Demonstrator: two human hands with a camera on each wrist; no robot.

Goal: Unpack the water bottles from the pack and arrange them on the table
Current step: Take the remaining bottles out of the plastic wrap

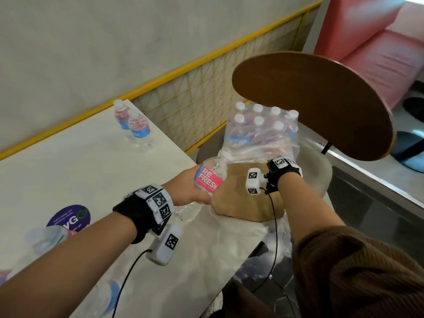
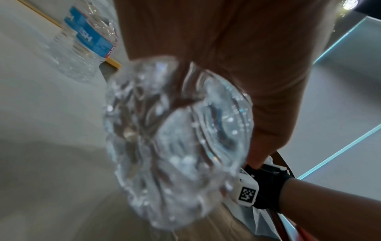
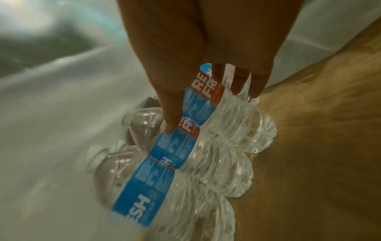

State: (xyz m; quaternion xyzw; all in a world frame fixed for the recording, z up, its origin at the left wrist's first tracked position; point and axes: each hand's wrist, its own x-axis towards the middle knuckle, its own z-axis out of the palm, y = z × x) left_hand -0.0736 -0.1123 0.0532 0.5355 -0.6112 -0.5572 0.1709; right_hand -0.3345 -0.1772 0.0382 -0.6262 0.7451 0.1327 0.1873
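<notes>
My left hand grips a clear water bottle with a pink label, held tilted just off the table's right edge, its neck still at the torn wrap. Its ribbed base fills the left wrist view below my palm. The shrink-wrapped pack of several white-capped bottles sits on a chair seat. My right hand reaches into the pack's open side; thumb and fingers hold one bottle among its neighbours. Two bottles stand at the table's far edge, also the two bottles.
The white table carries a purple sticker and blurred bottles near my left forearm. A round brown chair back rises behind the pack. A yellow-railed wall panel borders the table; a pink sofa stands far right.
</notes>
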